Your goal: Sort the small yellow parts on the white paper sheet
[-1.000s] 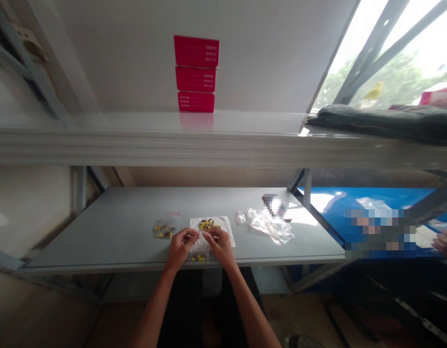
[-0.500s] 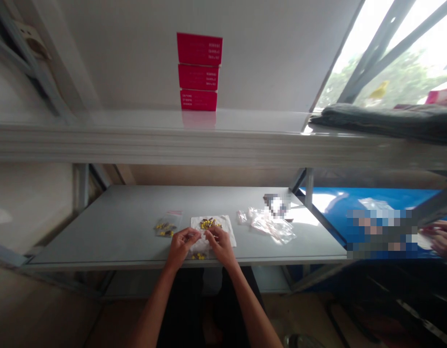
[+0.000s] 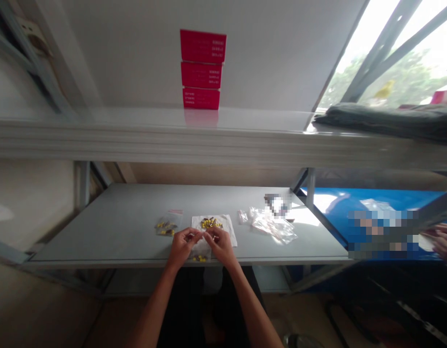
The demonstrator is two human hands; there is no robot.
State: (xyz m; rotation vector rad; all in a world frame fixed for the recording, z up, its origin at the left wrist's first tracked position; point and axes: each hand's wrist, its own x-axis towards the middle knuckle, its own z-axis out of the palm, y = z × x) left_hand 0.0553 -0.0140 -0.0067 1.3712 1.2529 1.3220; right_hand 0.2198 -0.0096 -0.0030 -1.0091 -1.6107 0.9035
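Both my hands pinch the top of a small clear plastic bag [image 3: 200,251] near the table's front edge. Several yellow and dark pieces lie in its bottom. My left hand [image 3: 182,245] holds it at the left, fingertips pressed together. From the right, my right hand [image 3: 220,244] grips it, its fingertips meeting those of the left. Just beyond them, a pile of small yellow and dark brown pieces [image 3: 209,223] sits on a white sheet or flat bag [image 3: 228,232]. To the left lies another clear zip bag [image 3: 175,220] with similar pieces inside.
Clear plastic bags [image 3: 272,227] lie loosely at the right of the grey table [image 3: 129,212], near a pixelated item. Above runs a shelf [image 3: 136,140] with three stacked red boxes [image 3: 201,75]. Beyond the right frame post, another person's hands [image 3: 444,241] are over a blue table [image 3: 328,200].
My fingertips have come together at the top of the bag, where a gap stood before. The bag's front shows more plainly between my hands. The view has shifted slightly.
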